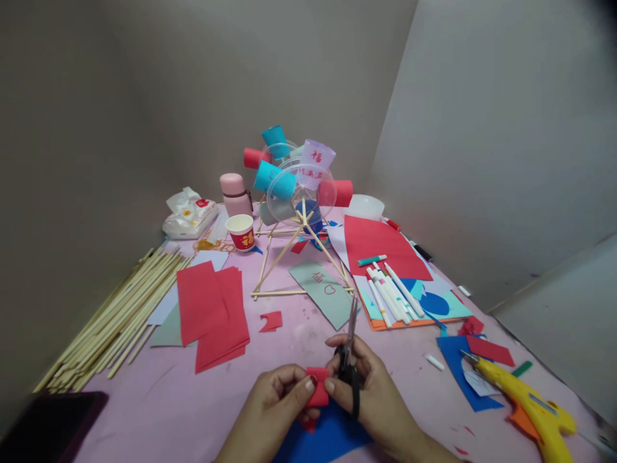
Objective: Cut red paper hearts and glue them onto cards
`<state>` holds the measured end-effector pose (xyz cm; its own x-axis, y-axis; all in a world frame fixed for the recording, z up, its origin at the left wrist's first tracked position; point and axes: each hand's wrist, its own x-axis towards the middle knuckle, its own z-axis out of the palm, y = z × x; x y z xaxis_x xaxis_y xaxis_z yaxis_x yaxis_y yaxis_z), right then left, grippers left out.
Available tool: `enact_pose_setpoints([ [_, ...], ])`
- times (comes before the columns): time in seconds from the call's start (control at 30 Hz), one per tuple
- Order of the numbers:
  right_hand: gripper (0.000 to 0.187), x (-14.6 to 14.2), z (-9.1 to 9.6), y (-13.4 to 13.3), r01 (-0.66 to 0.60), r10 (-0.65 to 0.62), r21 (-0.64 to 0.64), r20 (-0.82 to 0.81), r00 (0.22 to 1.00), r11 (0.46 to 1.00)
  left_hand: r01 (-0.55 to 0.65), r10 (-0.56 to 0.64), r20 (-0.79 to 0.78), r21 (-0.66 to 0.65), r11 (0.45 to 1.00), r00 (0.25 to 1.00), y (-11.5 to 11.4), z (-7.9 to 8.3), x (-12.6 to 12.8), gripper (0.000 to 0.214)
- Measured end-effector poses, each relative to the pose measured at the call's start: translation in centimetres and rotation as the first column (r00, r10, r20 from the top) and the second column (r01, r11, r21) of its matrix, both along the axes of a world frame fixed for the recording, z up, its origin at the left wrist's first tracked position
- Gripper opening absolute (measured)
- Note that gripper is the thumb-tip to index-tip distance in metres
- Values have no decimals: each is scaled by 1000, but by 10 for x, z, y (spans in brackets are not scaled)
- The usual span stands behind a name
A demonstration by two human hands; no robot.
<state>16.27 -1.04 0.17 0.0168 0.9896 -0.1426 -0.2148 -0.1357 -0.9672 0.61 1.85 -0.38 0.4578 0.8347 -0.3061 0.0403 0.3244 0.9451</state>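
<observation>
My left hand (274,405) pinches a small folded or rolled piece of red paper (319,388) between thumb and fingers. In my right hand (380,392) are black-handled scissors (353,331), blades pointing up and away from me; the thumb of that hand also touches the paper's right edge. Beneath both hands lies a sheet of blue paper (322,440). Beyond them stands a wheel model on a stick frame (304,215), with red, blue and lilac paper cups around clear discs. A red scrap with a curved cutout (270,321) lies in front of it.
Wooden sticks (116,315), red paper sheets (216,315) and a dark phone-like object (53,424) lie left. A paper cup (241,233) and pink bottle (236,195) stand behind. Markers (393,297) rest on coloured paper at right, near a yellow glue gun (525,402).
</observation>
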Motion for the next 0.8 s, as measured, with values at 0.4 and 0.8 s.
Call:
enact_pose_setpoints([
  [0.4,48,4,-2,0,-72,72,-4,-81,994,997,39,-39,10,3,999,999,1,3,-2,33],
  [0.8,49,5,-1,2,-79,64,-76,-184,981,994,114,-113,-14,18,993,993,2,11,-1,40],
])
